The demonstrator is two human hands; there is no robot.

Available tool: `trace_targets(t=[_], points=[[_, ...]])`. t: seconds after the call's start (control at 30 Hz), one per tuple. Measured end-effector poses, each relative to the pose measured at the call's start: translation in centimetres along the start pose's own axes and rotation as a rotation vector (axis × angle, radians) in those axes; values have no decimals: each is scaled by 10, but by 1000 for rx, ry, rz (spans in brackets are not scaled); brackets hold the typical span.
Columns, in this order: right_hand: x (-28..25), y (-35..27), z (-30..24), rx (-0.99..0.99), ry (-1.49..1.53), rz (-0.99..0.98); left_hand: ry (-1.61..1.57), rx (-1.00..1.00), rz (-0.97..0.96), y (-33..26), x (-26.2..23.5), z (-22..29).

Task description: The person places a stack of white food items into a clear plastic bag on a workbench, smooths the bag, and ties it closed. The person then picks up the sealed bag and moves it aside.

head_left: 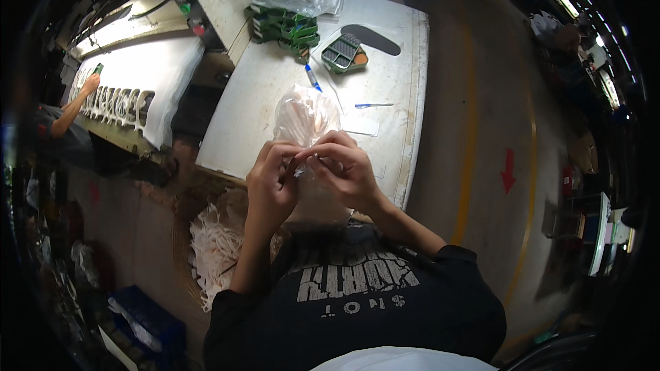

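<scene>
A clear plastic bag (297, 115) with pale contents stands at the near part of the white table (261, 106). Its gathered neck is pinched by my left hand (271, 177) and my right hand (344, 168), which meet just above the table's front edge. Both hands have their fingers curled inward and thumbs close together. A bit of crumpled film pokes out between them. Below the hands, more see-through plastic hangs toward my dark shirt. What the fingertips grip in detail is partly hidden.
Beyond the bag lie a blue marker (313, 77), a pen (373, 105), a green compartment box (344, 53), a dark flat piece (375, 38) and green parts (282, 29). A basket of pale strips (215, 244) stands below left. Another person's hand (91, 83) works at a left bench.
</scene>
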State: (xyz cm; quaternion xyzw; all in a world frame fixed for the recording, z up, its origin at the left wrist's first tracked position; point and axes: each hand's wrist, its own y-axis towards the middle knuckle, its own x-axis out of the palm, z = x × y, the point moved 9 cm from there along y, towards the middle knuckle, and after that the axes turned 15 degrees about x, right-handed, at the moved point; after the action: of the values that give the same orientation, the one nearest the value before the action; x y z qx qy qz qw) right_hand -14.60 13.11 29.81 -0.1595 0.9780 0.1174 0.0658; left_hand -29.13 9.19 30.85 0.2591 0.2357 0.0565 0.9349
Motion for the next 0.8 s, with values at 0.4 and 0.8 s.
trace_targets(t=[0.4, 0.8], points=[[6, -16, -31, -268, -386, 257, -335, -90, -29, -9, 3, -25], [18, -67, -46, -321, -538, 364, -128, -141, 271, -56, -8, -11]])
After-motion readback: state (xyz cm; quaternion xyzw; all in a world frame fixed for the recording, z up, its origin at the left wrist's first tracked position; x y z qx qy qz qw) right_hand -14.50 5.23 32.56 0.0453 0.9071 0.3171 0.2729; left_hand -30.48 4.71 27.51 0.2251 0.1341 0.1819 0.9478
